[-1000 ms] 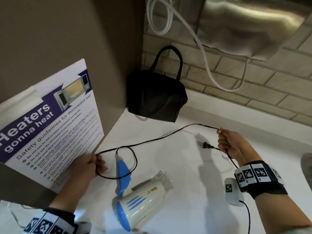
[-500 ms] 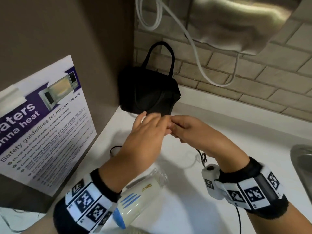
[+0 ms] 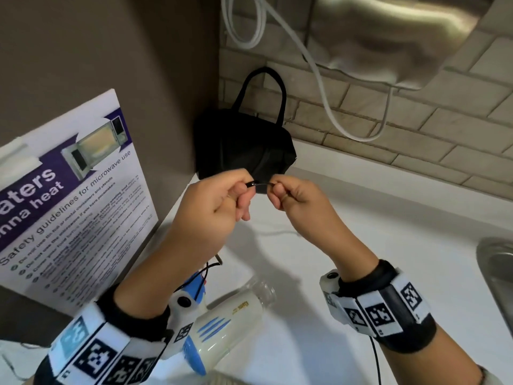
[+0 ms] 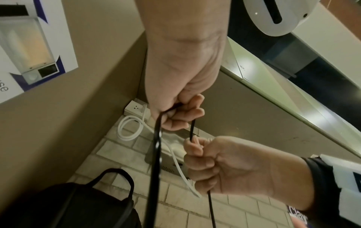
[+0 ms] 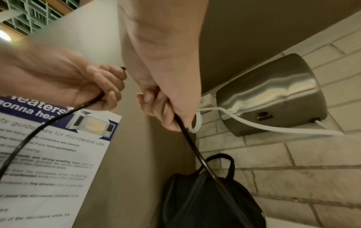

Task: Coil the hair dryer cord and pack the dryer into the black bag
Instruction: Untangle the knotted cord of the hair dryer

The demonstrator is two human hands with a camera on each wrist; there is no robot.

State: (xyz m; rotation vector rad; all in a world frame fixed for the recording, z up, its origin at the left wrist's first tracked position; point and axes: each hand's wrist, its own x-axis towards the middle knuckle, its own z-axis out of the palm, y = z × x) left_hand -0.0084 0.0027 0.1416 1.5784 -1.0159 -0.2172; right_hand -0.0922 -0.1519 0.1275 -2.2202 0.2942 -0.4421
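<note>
**Both hands pinching the black cord above the counter**

My left hand (image 3: 213, 209) is curled into a loose fist, thumb and fingers closed on the cord (image 3: 259, 184). My right hand (image 3: 298, 201) is closed the same way just beside it, fingers folded tight on the next bit of the same cord. A short black stretch runs taut between the two fists, which are near each other but not touching. Both are raised above the counter (image 3: 374, 232), in front of the black bag (image 3: 244, 145).

In the left wrist view, the cord leaves the underside of my left fist (image 4: 181, 86) as a thick black line (image 4: 156, 154) dropping straight down, while a thinner run goes across into my right fist (image 4: 224, 163) and comes out below it. In the right wrist view, the cord (image 5: 195, 151) hangs from my right hand (image 5: 166, 77) down past the bag (image 5: 210, 197); another length trails from my left hand (image 5: 64, 80) off to the lower left.

The hair dryer (image 3: 222, 326) lies on its side on the counter below my left wrist, near the front edge, cream body with blue trim, clear nozzle pointing right. Its blue handle is mostly hidden by my wrist.

The bag stands upright in the back left corner of the counter, handles up, against the wall. Whether it is zipped I cannot tell.
</note>
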